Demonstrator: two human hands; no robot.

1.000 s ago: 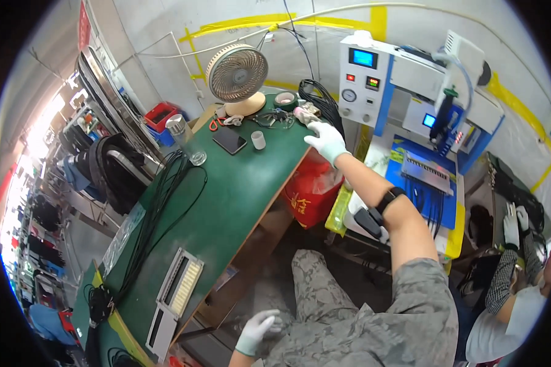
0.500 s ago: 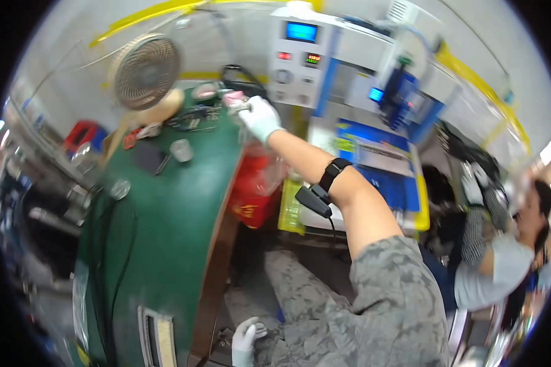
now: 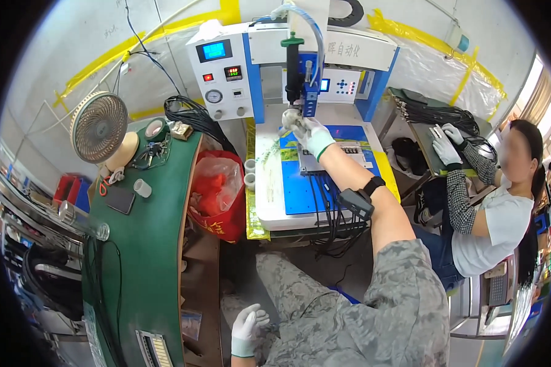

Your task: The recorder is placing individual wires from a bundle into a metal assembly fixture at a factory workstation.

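Note:
My right hand [image 3: 314, 136], in a white glove, is closed on a crumpled off-white cloth [image 3: 292, 119]. It holds the cloth against the lower end of the black dispensing barrel [image 3: 292, 76] on the machine's head; the tip itself is hidden. Beneath my wrist a metal fixture [image 3: 352, 154] lies on the blue machine bed [image 3: 295, 196], with black cables [image 3: 333, 223] hanging off its front. My left hand [image 3: 246, 330], also gloved, rests low by my thigh with its fingers loosely apart and nothing in it.
Left is a green table [image 3: 147, 244] with a fan [image 3: 101, 128], a phone [image 3: 121, 200], tools [image 3: 150, 156] and a slotted strip [image 3: 153, 348]. A red bag [image 3: 217, 214] stands between table and machine. A co-worker [image 3: 493, 208] sits at right, gloved hands on another bench.
My right hand has moved right, from the green table's far corner to the machine's dispensing head, and now holds the cloth there. The view has turned right; my left hand stays low.

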